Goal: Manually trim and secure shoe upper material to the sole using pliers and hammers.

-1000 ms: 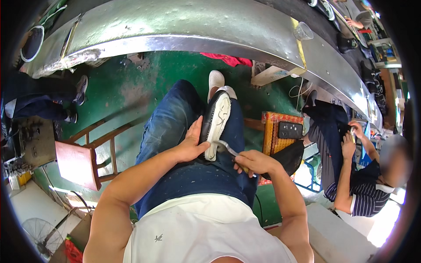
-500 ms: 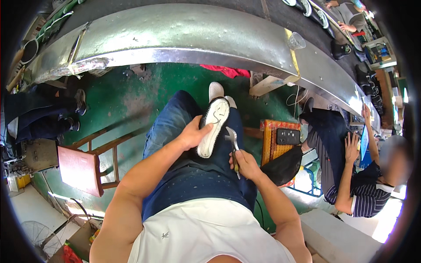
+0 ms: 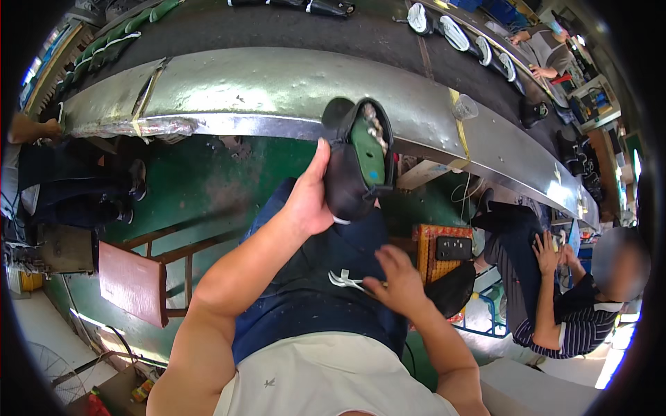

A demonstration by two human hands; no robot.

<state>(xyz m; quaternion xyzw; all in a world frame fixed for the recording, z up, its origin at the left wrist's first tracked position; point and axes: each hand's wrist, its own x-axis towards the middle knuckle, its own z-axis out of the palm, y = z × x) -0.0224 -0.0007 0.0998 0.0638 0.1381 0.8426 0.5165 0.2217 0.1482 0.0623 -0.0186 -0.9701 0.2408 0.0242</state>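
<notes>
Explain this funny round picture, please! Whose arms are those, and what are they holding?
They belong to someone wearing a camera on their head. It looks down, so you see what they see, and its very wide lens bends straight edges.

The left hand holds up a black shoe with a green piece inside. The right hand is open and a bit blurry, beside a silvery metal tool over the lap; I can't tell if they touch.

Ahead is a long bench with a shiny metal edge, and more shoes lie on it.
</notes>
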